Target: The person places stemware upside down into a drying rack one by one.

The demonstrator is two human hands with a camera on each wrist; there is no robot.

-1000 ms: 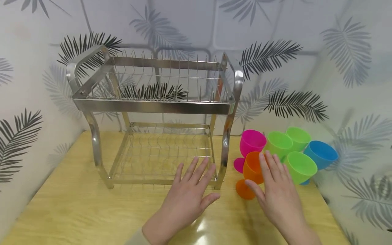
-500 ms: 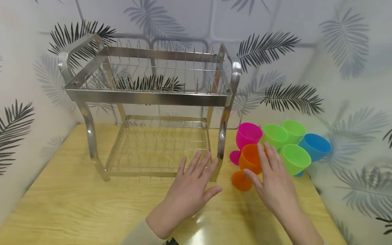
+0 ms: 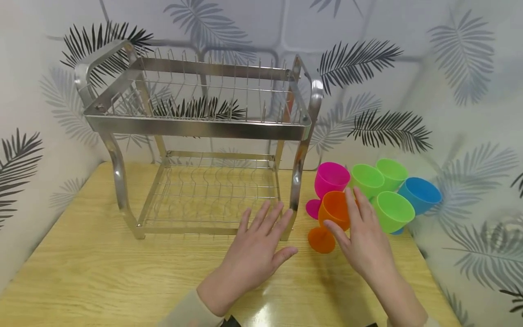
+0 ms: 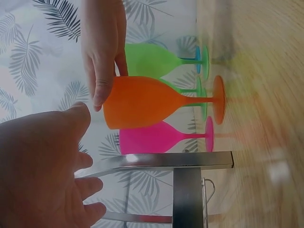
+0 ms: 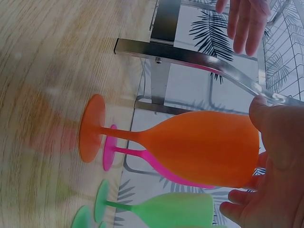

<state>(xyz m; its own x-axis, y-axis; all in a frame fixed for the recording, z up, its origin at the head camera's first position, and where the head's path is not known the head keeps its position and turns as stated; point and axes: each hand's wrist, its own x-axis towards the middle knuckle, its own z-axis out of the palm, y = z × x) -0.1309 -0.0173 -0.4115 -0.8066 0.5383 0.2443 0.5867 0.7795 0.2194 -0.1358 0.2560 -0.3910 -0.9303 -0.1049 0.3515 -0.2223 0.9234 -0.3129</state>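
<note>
In the head view my left hand (image 3: 255, 250) hovers palm down with spread fingers before the right front leg of the metal two-tier dish rack (image 3: 196, 129). It holds nothing. My right hand (image 3: 367, 240) is at the rim of the orange goblet (image 3: 333, 209), thumb on the near side and fingers on the far side. The right wrist view shows the thumb by the rim of that goblet (image 5: 204, 147), which stands upright on the table. Whether the fingers touch it is unclear. Behind it stands a pink goblet (image 3: 331, 177).
Several green goblets, such as the front one (image 3: 394, 211), and a blue goblet (image 3: 421, 195) cluster to the right, near the wall. The wooden table (image 3: 102, 272) meets patterned walls at the back and both sides. The rack's lower tier (image 3: 216, 190) sits low over the table.
The head view has shifted, so the rack and goblets appear higher and slightly left. My right hand has moved slightly over the orange goblet's rim. The left hand is nearly still.
</note>
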